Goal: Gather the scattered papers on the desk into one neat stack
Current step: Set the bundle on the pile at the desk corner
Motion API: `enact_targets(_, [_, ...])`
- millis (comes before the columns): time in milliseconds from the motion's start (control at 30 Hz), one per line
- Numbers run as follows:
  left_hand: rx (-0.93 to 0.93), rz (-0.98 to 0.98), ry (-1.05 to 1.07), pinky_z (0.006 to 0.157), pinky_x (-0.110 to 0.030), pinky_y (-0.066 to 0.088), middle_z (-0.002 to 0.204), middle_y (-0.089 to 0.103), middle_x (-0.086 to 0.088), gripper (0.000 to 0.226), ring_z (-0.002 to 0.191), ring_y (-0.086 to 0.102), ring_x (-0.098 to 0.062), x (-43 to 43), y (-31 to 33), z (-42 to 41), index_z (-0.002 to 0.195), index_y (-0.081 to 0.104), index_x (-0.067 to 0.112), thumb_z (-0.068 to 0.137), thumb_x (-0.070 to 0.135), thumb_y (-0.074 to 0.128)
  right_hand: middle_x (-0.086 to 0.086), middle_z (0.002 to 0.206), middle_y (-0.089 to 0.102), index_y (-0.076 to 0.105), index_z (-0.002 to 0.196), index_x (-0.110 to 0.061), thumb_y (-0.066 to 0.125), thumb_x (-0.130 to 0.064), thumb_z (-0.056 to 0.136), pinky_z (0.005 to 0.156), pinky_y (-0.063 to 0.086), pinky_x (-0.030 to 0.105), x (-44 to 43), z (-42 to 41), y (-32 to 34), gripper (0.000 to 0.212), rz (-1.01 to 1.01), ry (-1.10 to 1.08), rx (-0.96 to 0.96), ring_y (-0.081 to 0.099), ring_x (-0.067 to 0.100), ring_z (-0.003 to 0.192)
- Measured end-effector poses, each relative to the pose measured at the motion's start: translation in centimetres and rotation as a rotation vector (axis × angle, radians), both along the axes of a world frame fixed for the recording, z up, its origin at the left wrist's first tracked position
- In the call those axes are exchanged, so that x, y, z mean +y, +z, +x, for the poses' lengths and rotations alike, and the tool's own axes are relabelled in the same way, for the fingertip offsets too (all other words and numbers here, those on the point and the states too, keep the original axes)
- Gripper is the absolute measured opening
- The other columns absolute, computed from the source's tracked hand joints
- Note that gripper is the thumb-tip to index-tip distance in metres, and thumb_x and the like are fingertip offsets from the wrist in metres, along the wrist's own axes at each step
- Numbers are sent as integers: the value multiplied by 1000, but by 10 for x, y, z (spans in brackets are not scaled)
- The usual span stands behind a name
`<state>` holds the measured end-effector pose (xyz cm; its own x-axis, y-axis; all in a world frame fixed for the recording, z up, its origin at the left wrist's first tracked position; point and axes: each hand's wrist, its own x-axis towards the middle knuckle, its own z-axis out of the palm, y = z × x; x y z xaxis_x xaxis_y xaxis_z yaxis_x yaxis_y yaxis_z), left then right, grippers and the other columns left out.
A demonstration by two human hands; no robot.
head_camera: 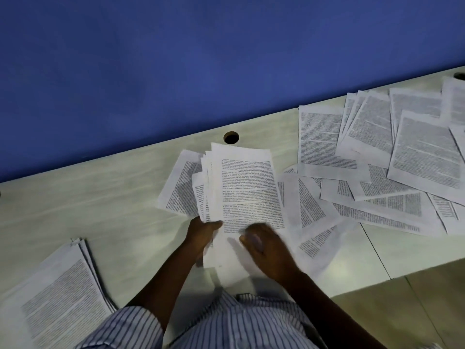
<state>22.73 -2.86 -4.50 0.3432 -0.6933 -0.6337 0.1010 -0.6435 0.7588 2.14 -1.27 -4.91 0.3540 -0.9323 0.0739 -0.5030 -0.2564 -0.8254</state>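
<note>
The table [105,197] runs from 9 o'clock to 2 o'clock across the view, with a partition wall [201,59] behind it at 12 o'clock. A cable hole [231,137] sits in the table at its rear edge, near centre. Directly in front of the hole is a fanned bundle of papers [246,190], gripped at its near left edge by the left hand [202,234]; the right hand [266,248] lies over its near right corner. Scattered sheets [377,167] overlap one another from 1 to 3 o'clock. A separate stack [60,295] lies at 8 o'clock on the near edge.
</note>
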Motion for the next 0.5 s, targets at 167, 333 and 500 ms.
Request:
enact_targets(167, [123,-74,-22,103,-46,49,126,68,-7,48,110,67,-25,8,12,33,125,65,13,80,-3,75,12,128,57,53,129,-9,74,-48,82,92,47,34,-35,-43,12,65,202,-516,141,56,27,115])
enact_targets(333, [373,-200,-79,106,-51,45,129,66,-12,62,118,63,-33,32,28,57,132,60,7,73,0,77,0,109,70,57,123,-13,73,-61,74,84,53,28,-33,-21,63,71,707,-383,-335,68,13,95])
enact_targets(500, [361,-190,-204,91,-31,53,123,69,-7,40,113,67,-24,63,52,67,122,67,12,83,6,75,-7,111,75,70,117,-21,76,-36,84,97,53,33,0,19,84,37,665,-51,-294,70,11,103])
